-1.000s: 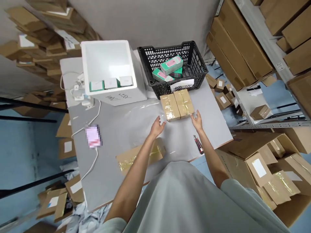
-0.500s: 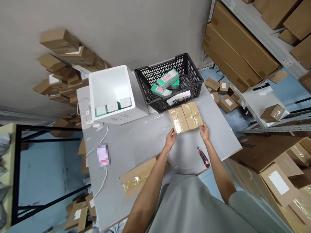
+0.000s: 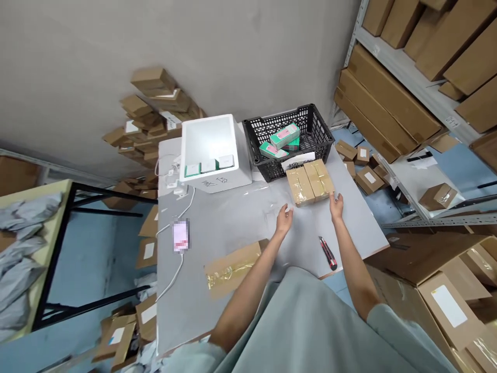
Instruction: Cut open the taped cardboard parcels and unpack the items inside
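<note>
Two taped brown boxes lie side by side on the grey table, just in front of a black crate. My left hand hovers a little short of the boxes, fingers spread, holding nothing. My right hand is open too, its fingertips close to the near right corner of the boxes. A sheet of clear film lies on the table under and beside my left hand.
The crate holds green and pink cartons. A white foam box stands left of it. A flattened brown carton, a red utility knife and a phone on a white cable lie on the table. Shelves of cartons stand at right.
Both hands were touching the near edge of the two taped boxes half a second ago; now they have drawn back and opened. The camera has lifted and turned, showing more of the room at left.
</note>
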Demonstrator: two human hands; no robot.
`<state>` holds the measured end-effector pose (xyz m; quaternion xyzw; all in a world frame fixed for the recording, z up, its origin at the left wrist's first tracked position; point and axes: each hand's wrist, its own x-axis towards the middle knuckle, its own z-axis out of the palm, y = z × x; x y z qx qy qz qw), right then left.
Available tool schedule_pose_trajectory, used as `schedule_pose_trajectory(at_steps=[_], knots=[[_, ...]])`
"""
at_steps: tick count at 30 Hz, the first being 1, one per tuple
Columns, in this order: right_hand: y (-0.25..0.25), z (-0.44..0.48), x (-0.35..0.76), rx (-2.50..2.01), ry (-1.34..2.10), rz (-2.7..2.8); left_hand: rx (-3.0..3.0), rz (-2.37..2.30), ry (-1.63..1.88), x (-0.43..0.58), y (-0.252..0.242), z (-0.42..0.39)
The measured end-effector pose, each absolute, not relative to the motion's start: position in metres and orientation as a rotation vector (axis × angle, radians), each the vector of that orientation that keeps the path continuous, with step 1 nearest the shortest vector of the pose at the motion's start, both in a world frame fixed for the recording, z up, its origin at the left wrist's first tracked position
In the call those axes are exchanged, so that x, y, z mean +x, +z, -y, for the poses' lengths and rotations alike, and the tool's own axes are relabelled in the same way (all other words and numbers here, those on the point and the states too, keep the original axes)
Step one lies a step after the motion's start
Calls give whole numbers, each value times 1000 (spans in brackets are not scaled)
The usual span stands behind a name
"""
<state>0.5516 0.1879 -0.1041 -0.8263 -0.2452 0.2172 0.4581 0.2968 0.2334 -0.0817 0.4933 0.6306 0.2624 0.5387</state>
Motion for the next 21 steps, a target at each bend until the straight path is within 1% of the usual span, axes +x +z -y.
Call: schedule_pose_trajectory(at_steps=[3, 5, 8, 11, 13, 16, 21], knots=[[-114, -135, 496, -2000, 656, 564, 1258, -1489, 725, 218, -69, -176], [-125, -93, 450, -1909, 888, 570, 1383, -1574, 845, 153, -65, -137], [-138, -40, 384, -1830, 1266, 592, 1462, -1887, 934, 59, -65, -94], [-137, -22, 333, -1790, 1485, 688, 1292, -2163, 866, -3, -72, -73], [-129, -33, 307, -1762, 1530, 815, 1141, -2211, 760, -23, -76, -70], [-115, -64, 277, -1728, 1551, 1056, 1012, -2074, 620, -30, -81, -75], [-98, -93, 273, -1884, 1443, 1203, 1038, -1998, 589, -11, -77, -80]])
